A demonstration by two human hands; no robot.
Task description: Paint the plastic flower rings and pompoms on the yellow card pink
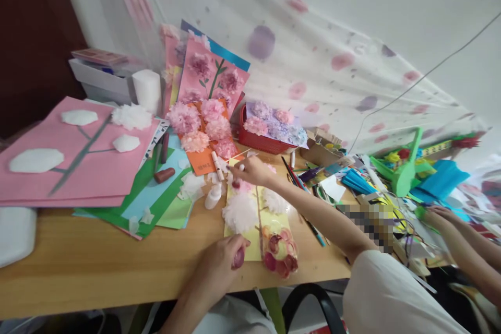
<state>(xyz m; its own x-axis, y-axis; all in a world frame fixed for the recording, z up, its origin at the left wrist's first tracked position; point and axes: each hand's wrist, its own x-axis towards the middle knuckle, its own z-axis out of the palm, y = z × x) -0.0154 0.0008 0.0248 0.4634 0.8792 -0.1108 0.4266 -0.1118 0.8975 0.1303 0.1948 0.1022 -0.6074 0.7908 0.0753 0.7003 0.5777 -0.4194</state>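
My left hand (217,266) is closed round a small, round purple-pink thing (238,258) at the lower edge of a yellow sheet (254,242). Fluffy white paper flowers (239,213) lie on that sheet, with a dark red and pink blotched flower (281,253) at its lower right. My right hand (253,171) reaches over the sheet's upper part. Its fingers are closed, and a small whitish bit shows at them; what it belongs to is unclear. Left of these fingers lies a white marker (217,166), above a small white bottle (213,197).
Pink sheets (97,167) with white paper shapes lie left, over green paper (156,209). Pink-flower pictures (213,70) lean on the wall, beside a red basket (266,141). Pencils (313,227) and craft clutter lie right, where another person's hands (438,216) rest.
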